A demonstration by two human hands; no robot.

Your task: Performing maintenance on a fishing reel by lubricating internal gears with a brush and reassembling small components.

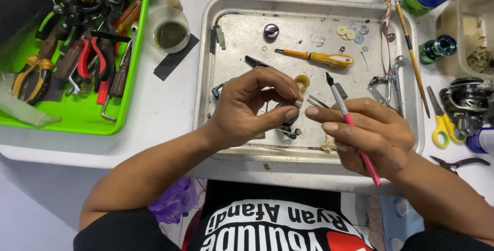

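Small pale part (298, 104) sits pinched in our left hand (252, 108) over the metal tray (309, 150); our right hand (373, 135) grips a pink brush (354, 126). Washers (352, 31) and orange screwdriver (318, 57) suggest the reel is still apart.

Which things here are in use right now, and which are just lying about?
In use: left hand pinching a small part; right hand holding a pink brush; metal tray under both.

Lying about: orange screwdriver, washers, green bin of pliers, yellow scissors, cup.
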